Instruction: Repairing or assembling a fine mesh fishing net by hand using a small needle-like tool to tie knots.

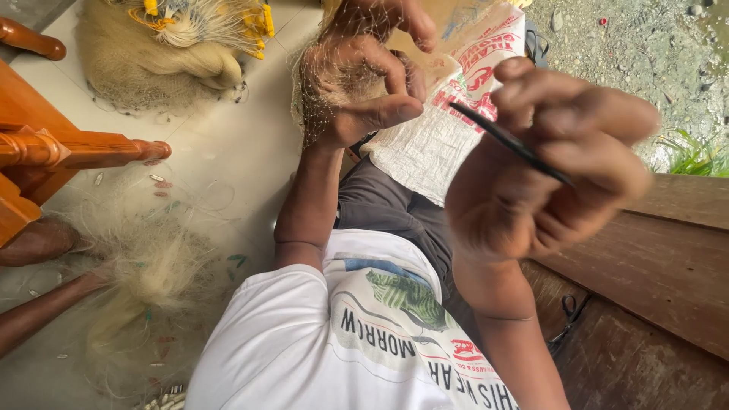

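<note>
My left hand (364, 76) is raised in front of me, its fingers pinched on a bunch of fine, pale fishing net (319, 83) that drapes over the hand. My right hand (547, 159) is close to the camera and slightly blurred, shut on a thin black netting needle (509, 143) whose tip points toward the left hand. The two hands are a short gap apart. Under them a white woven sack (433, 144) with red and blue print lies across my lap, over dark shorts (380, 205).
A heap of net with yellow floats (175, 38) lies on the tiled floor at the top left. Loose net (144, 281) spreads beside a wooden chair (68, 148). A wooden bench (653, 258) with black scissors (566, 313) runs along the right. Gravel and grass lie beyond.
</note>
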